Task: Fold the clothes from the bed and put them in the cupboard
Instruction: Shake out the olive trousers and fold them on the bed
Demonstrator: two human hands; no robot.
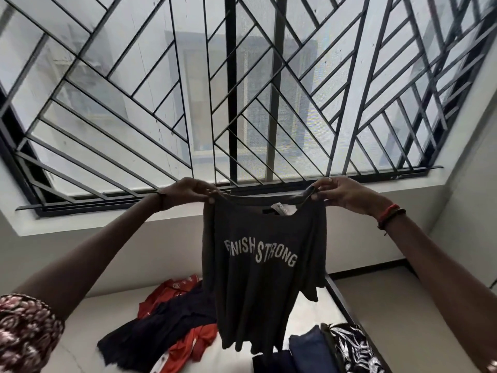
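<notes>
We hold the dark grey T-shirt [263, 278] up above the bed [320, 313]. Our left hand [185, 193] and right hand [341, 195] each pinch a shoulder beside the neckline, and it hangs free. On the bed lie a red garment [166, 292] and a navy garment [161, 335], both unfolded. Folded clothes [312, 351] sit by the bed's right edge.

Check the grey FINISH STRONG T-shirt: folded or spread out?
Spread out, not folded. The left hand and right hand pinch the T-shirt by its shoulders, and it hangs open above the bed.
</notes>
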